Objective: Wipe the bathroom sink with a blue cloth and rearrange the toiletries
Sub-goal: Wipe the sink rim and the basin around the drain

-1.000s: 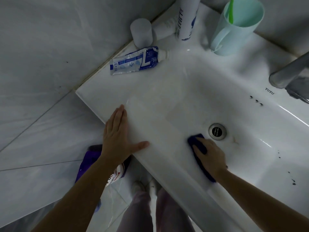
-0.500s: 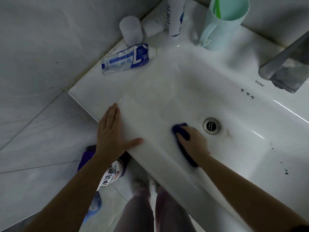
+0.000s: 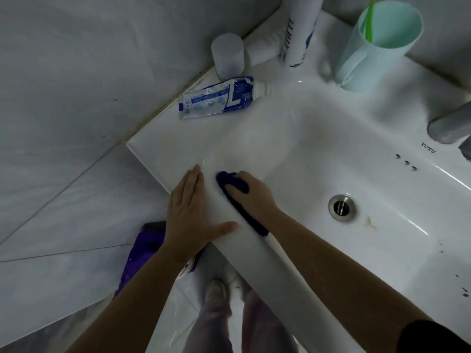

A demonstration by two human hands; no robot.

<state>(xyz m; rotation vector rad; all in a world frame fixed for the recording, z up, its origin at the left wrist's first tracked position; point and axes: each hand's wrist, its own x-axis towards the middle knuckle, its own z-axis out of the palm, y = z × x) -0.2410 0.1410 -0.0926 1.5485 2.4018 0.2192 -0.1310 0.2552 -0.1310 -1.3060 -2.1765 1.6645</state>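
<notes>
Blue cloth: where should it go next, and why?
Probably sweep it right, toward the drain. The right hand holds the cloth at the basin's near-left corner, beside the left hand resting flat on the rim, while a brownish stain by the drain and dark specks farther right look unwiped.

Basin is wide open around the drain. Back-left ledge is crowded though: toothpaste tube, frosted cup, white bottle, mint mug. Faucet overhangs the right.
</notes>
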